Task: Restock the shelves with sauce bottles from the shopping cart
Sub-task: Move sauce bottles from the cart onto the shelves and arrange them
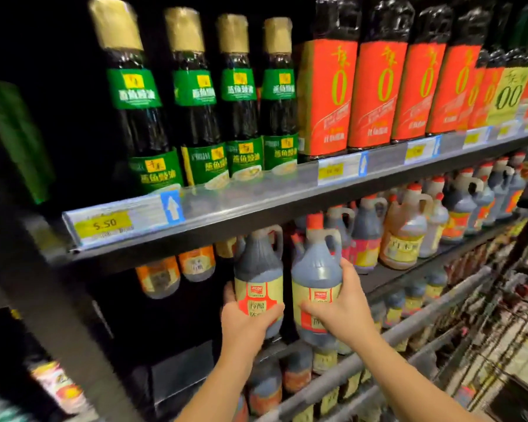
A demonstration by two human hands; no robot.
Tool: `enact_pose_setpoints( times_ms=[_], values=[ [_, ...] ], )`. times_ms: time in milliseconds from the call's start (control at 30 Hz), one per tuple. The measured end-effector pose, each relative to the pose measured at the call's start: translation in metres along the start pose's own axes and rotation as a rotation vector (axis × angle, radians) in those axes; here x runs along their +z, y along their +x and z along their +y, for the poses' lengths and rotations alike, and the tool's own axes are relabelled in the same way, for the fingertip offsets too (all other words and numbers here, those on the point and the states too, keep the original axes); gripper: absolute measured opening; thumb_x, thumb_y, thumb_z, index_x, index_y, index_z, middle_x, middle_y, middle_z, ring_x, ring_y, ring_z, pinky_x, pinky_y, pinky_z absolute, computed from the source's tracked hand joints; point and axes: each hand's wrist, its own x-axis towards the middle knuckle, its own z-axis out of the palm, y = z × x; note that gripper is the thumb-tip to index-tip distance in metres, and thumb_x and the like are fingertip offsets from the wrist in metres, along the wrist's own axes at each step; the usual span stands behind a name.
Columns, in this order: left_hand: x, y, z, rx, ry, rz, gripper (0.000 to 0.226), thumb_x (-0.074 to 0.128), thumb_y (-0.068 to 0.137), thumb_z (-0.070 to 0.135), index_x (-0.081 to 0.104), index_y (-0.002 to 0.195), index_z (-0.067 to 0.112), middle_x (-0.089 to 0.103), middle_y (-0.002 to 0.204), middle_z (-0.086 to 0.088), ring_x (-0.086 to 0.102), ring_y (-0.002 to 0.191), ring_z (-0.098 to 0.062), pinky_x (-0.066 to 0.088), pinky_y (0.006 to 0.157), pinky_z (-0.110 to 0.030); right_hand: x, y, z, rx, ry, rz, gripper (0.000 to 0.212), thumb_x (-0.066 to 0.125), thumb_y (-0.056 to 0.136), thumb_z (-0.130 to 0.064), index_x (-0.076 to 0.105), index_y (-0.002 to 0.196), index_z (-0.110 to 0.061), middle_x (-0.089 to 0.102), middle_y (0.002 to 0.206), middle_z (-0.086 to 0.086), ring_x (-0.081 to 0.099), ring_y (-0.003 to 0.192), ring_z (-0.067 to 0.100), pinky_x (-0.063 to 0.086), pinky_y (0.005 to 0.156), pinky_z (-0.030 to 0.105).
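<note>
Two jug-shaped sauce bottles are held up at the front of the middle shelf point(424, 264), side by side and upright, just below the upper shelf point(256, 205). The left bottle point(258, 269) is clasped low on its label by the left grip point(247, 318), with the fingers wrapped round its body. The right bottle point(316, 269) is clasped in the same way by the right grip point(345, 309). Whether their bases are already resting on the shelf board cannot be told, since that edge is dark and partly hidden by the arms. The spot behind them is judged to be a gap in the stock, as only a few orange-labelled bottles point(177, 269) are seen further back, while the row of jugs point(406, 236) to the right is packed close. The upper shelf is lined with green-labelled bottles point(201, 117) and red-labelled bottles point(375, 95) and appears full. The task is therefore judged to be under way, with this pair not yet released. The shopping cart point(506, 354) is seen at the lower right, but its load is too blurred for the remaining bottles to be counted.
</note>
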Motion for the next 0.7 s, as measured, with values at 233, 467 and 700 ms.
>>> enact_pose_setpoints(
  times_ms=[233, 467, 700],
  values=[
    [-0.012, 0.017, -0.015, -0.024, 0.108, 0.097, 0.106, 0.087, 0.035, 0.041, 0.042, 0.131, 0.035, 0.067, 0.111, 0.007, 0.067, 0.094, -0.01, 0.057, 0.085, -0.039, 0.037, 0.022, 0.007, -0.041, 0.032, -0.02, 0.075, 0.089, 0.057, -0.024, 0.043, 0.115, -0.011, 0.05, 0.106, 0.005, 0.054, 0.098, 0.021, 0.047, 0.081, 0.035],
    [0.002, 0.039, -0.02, 0.008, 0.169, 0.163, 0.105, 0.086, 0.033, 0.038, 0.04, 0.127, 0.032, 0.065, 0.108, 0.008, 0.065, 0.092, -0.01, 0.055, 0.078, -0.029, 0.051, 0.048, 0.019, -0.085, 0.099, -0.022, 0.09, 0.085, 0.049, -0.02, 0.045, 0.13, -0.024, 0.062, 0.114, -0.009, 0.06, 0.107, 0.012, 0.051, 0.086, 0.028],
    [0.023, 0.073, -0.009, -0.104, 0.182, 0.124, 0.097, 0.075, 0.049, 0.055, 0.036, 0.133, 0.025, 0.058, 0.12, 0.009, 0.057, 0.107, -0.015, 0.045, 0.091, -0.025, 0.07, 0.082, 0.027, -0.084, 0.09, -0.035, 0.086, 0.087, 0.063, -0.02, 0.044, 0.137, -0.016, 0.06, 0.13, 0.003, 0.058, 0.119, 0.019, 0.049, 0.097, 0.04]
  ],
)
